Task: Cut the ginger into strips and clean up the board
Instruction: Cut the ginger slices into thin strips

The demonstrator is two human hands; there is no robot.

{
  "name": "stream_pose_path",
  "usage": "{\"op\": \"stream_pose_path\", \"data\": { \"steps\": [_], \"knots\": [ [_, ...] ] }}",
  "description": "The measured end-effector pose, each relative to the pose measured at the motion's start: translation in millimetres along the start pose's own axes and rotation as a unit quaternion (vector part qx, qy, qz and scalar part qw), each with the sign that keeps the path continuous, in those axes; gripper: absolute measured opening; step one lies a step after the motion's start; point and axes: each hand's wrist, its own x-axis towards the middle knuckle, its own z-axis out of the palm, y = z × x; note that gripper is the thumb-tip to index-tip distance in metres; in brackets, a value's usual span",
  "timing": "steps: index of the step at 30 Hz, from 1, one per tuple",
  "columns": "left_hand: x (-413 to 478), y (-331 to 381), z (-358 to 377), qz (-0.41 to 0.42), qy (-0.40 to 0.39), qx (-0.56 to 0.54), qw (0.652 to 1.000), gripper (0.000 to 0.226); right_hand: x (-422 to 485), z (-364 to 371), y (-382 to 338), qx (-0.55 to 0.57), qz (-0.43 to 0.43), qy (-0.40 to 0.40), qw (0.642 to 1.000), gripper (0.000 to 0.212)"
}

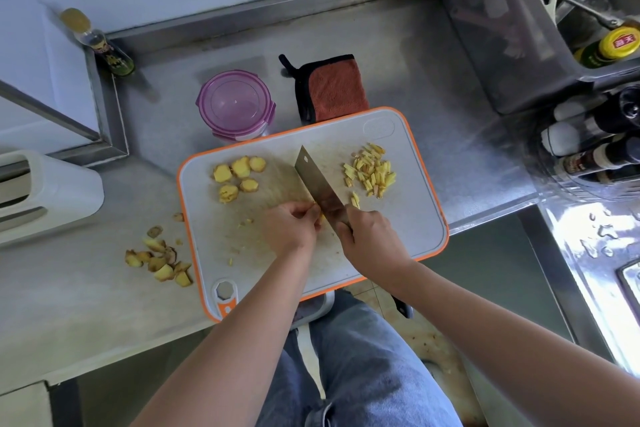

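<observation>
We see a white plastic cutting board (408,218) with rounded corners and an orange rim, its surface scuffed and stained. It lies at a slant on a dull, brushed steel counter (415,62) and juts over the front edge.

The right hand (372,241) is wrapped tight round the handle of a cleaver (318,184). The cleaver's broad, flat steel blade is rectangular, with a small hole near its far corner, and it runs diagonally away from us over the middle of the board.

The left hand (289,229) sits just left of the blade, knuckles raised. Its fingers are curled down onto a ginger piece (322,218) right against the steel. Only a sliver of yellow shows there, so we can say little about its shape.

Left of the blade and well clear of both hands lie the ginger slices (239,175), five knobbly yellow rounds with tan edges. To the right of the blade is a loose heap of ginger strips (370,172), short, pale and angular, with a few more close to the right hand's knuckles.

Brown-skinned trimmings (159,260) are scattered on the counter off the board's left edge. Behind the board stand a round clear container (235,106) with a purple clip lid and a fluffy rust-coloured cloth (334,88) edged in black, tucked partly under the board's rim.
</observation>
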Motion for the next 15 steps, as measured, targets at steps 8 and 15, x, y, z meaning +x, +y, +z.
{"op": "stream_pose_path", "data": {
  "steps": [8, 15],
  "knots": [
    [1.3, -3.1, 0.2, 0.007, -0.008, 0.010, 1.000, 0.017, 3.7, 10.8, -4.3, -0.005, 0.001, 0.029, 1.000, 0.015],
    [-3.3, 1.4, -0.3, 0.000, -0.002, 0.001, 1.000, 0.011, 23.9, 4.4, -13.8, 0.027, -0.001, 0.052, 0.998, 0.018]
  ]
}}
